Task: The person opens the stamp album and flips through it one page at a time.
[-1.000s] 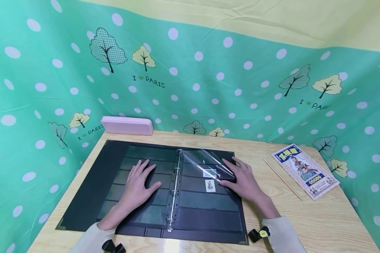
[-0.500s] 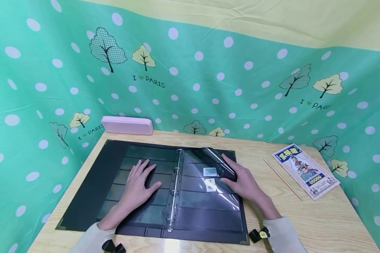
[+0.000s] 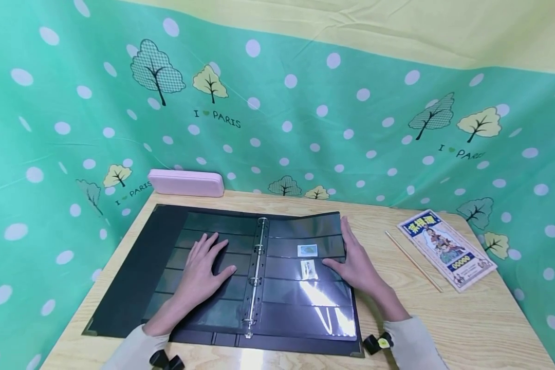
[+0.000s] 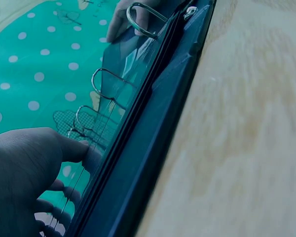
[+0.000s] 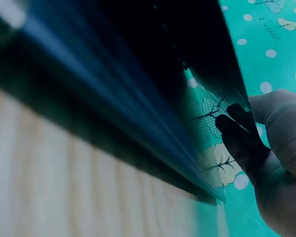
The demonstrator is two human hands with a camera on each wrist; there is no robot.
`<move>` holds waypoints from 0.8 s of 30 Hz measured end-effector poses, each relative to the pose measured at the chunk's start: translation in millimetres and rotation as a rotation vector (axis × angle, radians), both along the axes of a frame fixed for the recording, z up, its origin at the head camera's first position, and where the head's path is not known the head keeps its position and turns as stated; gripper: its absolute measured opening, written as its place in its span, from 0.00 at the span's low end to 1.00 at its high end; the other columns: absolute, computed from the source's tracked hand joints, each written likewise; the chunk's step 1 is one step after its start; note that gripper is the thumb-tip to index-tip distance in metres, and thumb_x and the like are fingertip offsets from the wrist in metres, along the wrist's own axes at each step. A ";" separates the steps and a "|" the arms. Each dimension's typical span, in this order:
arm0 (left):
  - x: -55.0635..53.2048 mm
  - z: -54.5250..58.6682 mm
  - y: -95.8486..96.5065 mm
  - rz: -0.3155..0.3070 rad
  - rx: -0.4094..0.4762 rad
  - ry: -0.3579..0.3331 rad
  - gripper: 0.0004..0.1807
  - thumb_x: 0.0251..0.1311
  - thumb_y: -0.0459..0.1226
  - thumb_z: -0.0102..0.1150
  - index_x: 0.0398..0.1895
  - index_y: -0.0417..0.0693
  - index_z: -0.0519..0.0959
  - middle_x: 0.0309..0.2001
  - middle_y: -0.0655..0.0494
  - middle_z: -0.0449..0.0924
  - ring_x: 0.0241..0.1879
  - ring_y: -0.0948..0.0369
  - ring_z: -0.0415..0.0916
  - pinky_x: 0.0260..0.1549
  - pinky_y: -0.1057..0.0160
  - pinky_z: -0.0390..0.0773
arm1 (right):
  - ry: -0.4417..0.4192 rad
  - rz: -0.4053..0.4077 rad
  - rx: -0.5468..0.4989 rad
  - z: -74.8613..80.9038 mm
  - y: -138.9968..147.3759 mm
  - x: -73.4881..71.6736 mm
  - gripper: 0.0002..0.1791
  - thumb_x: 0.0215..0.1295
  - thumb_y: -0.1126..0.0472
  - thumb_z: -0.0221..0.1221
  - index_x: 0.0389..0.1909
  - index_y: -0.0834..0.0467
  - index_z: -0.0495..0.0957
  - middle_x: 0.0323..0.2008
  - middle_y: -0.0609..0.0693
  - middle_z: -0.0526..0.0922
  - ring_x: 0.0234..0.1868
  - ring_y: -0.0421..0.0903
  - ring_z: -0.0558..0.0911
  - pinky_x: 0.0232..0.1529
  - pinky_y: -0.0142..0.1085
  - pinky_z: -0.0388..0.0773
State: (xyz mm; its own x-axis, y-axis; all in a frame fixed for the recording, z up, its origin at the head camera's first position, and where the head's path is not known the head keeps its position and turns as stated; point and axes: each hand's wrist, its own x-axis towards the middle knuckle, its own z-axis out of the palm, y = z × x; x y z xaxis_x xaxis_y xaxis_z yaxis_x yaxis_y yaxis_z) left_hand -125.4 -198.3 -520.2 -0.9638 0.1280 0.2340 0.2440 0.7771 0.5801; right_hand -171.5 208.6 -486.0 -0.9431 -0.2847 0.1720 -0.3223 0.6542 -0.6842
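A black ring-binder stamp album [image 3: 120,277] lies spread on the table. My left hand [image 3: 201,277] rests with fingers spread on its left-hand pocket page [image 3: 226,308]. My right hand [image 3: 358,262] holds the outer edge of the right-hand pocket page [image 3: 300,318], thumb on top; the other fingers are partly hidden at the edge. That edge is slightly raised in the right wrist view. Two stamps show in this page, a blue one [image 3: 307,251] above a pale one [image 3: 308,270]. Metal rings [image 4: 103,84] stand between the pages in the left wrist view.
A pink case [image 3: 185,183] sits at the back left of the table. To the right lie a thin wooden stick [image 3: 413,262] and a printed booklet [image 3: 446,252]. A green dotted curtain [image 3: 282,128] hangs directly behind the table's far edge.
The right-hand page, curled over at its upper outer corner before, now lies flatter, with its glare shifted downward. My right fingers have straightened upward along its edge. The left hand has stayed put.
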 end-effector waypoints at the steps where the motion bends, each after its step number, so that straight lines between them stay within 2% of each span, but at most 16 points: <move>1: 0.0 0.1 0.0 0.000 0.001 -0.001 0.40 0.66 0.46 0.77 0.78 0.38 0.76 0.83 0.32 0.63 0.86 0.32 0.49 0.82 0.29 0.47 | 0.003 -0.011 0.004 0.3 0.1 0.0 0.68 0.64 0.64 0.80 0.89 0.70 0.39 0.87 0.71 0.45 0.81 0.72 0.64 0.81 0.62 0.62; 3: 0.1 0.6 0.1 0.001 0.000 -0.001 0.40 0.66 0.46 0.77 0.78 0.38 0.76 0.83 0.32 0.63 0.86 0.32 0.49 0.82 0.29 0.47 | 0.021 -0.044 0.006 1.5 0.1 -0.1 0.67 0.62 0.63 0.82 0.88 0.70 0.44 0.83 0.74 0.59 0.61 0.67 0.86 0.69 0.55 0.80; 4: 0.1 0.7 0.1 0.001 0.000 -0.001 0.40 0.66 0.46 0.77 0.77 0.38 0.76 0.83 0.32 0.63 0.86 0.32 0.49 0.82 0.29 0.47 | 0.016 -0.066 -0.003 2.1 0.4 -0.4 0.66 0.61 0.62 0.83 0.88 0.69 0.47 0.78 0.75 0.68 0.47 0.61 0.89 0.58 0.49 0.86; 5: 0.1 0.8 0.0 0.001 0.001 -0.002 0.40 0.66 0.46 0.77 0.77 0.38 0.76 0.83 0.32 0.63 0.86 0.32 0.49 0.82 0.29 0.46 | 0.008 -0.083 -0.025 2.9 0.6 -0.7 0.65 0.60 0.62 0.83 0.88 0.68 0.50 0.73 0.74 0.75 0.33 0.54 0.87 0.46 0.43 0.86; 7: 0.1 0.9 -0.1 0.001 0.000 -0.002 0.40 0.66 0.46 0.77 0.77 0.38 0.76 0.83 0.32 0.63 0.86 0.32 0.49 0.82 0.29 0.46 | -0.028 -0.109 -0.097 5.0 1.6 -1.2 0.61 0.61 0.62 0.83 0.88 0.66 0.55 0.65 0.73 0.83 0.19 0.41 0.71 0.29 0.36 0.76; 8: 0.1 0.8 -0.1 0.001 0.000 -0.002 0.40 0.66 0.46 0.77 0.78 0.38 0.76 0.83 0.32 0.63 0.86 0.32 0.49 0.82 0.29 0.46 | -0.047 -0.117 -0.136 6.0 2.2 -1.6 0.57 0.63 0.62 0.81 0.87 0.64 0.58 0.60 0.72 0.86 0.19 0.38 0.69 0.26 0.34 0.74; 9: 0.0 0.7 -0.2 0.001 -0.002 -0.002 0.40 0.66 0.46 0.77 0.78 0.38 0.76 0.83 0.32 0.63 0.86 0.32 0.49 0.82 0.29 0.46 | -0.074 -0.117 -0.177 6.9 3.1 -1.9 0.54 0.66 0.63 0.79 0.87 0.63 0.59 0.52 0.71 0.88 0.17 0.36 0.67 0.23 0.32 0.70; 11: -0.1 0.4 -0.2 0.002 -0.001 -0.001 0.40 0.66 0.46 0.77 0.77 0.38 0.76 0.83 0.32 0.63 0.86 0.32 0.49 0.82 0.29 0.46 | -0.119 -0.102 -0.250 9.1 5.3 -1.8 0.48 0.72 0.64 0.74 0.87 0.61 0.60 0.40 0.67 0.87 0.15 0.35 0.63 0.21 0.30 0.66; 13: -0.3 0.2 -0.1 0.001 0.000 0.001 0.40 0.66 0.46 0.77 0.77 0.38 0.76 0.83 0.32 0.63 0.86 0.32 0.49 0.82 0.29 0.46 | -0.154 -0.080 -0.309 12.1 8.0 -1.0 0.42 0.79 0.64 0.68 0.87 0.60 0.60 0.29 0.58 0.81 0.15 0.35 0.62 0.21 0.30 0.65; 15: -0.6 0.1 0.2 -0.003 0.004 0.005 0.40 0.66 0.46 0.78 0.77 0.37 0.76 0.83 0.31 0.63 0.85 0.32 0.49 0.82 0.29 0.47 | -0.185 -0.056 -0.385 14.9 10.5 -0.3 0.39 0.82 0.65 0.63 0.88 0.60 0.60 0.24 0.51 0.77 0.16 0.36 0.67 0.23 0.30 0.67; 17: -0.7 0.8 0.6 -0.008 0.014 0.012 0.40 0.65 0.45 0.78 0.76 0.37 0.76 0.82 0.31 0.64 0.85 0.31 0.50 0.81 0.28 0.47 | -0.207 -0.034 -0.470 18.6 11.9 1.0 0.37 0.84 0.65 0.60 0.88 0.59 0.59 0.26 0.44 0.79 0.20 0.37 0.71 0.26 0.31 0.71; 20: -0.5 3.1 0.6 -0.016 0.027 0.021 0.39 0.64 0.43 0.79 0.75 0.35 0.77 0.81 0.29 0.65 0.84 0.29 0.52 0.80 0.26 0.48 | -0.229 0.012 -0.615 23.3 11.1 3.1 0.36 0.86 0.66 0.56 0.88 0.60 0.58 0.26 0.38 0.77 0.24 0.36 0.71 0.29 0.29 0.71; 22: -0.2 6.0 0.1 -0.022 0.034 0.019 0.38 0.64 0.43 0.79 0.74 0.34 0.78 0.80 0.27 0.66 0.83 0.28 0.52 0.79 0.25 0.49 | -0.239 0.072 -0.696 25.9 8.7 4.9 0.34 0.88 0.65 0.52 0.89 0.63 0.55 0.27 0.37 0.73 0.25 0.35 0.69 0.29 0.28 0.69; 24: -0.6 9.6 -1.2 -0.028 0.042 0.002 0.37 0.66 0.43 0.78 0.73 0.33 0.78 0.79 0.26 0.66 0.83 0.26 0.52 0.78 0.23 0.49 | -0.243 0.148 -0.766 27.9 5.8 6.9 0.33 0.90 0.64 0.48 0.88 0.68 0.52 0.32 0.36 0.80 0.28 0.32 0.75 0.33 0.26 0.74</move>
State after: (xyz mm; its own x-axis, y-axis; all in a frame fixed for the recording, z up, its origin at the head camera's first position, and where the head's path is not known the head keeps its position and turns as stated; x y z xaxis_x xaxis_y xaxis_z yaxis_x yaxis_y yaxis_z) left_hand -126.1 -199.4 -510.6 -0.9594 0.1448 0.2420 0.2667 0.7451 0.6113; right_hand -164.6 214.4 -458.1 -0.9408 -0.2959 0.1652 -0.1541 -0.0606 -0.9862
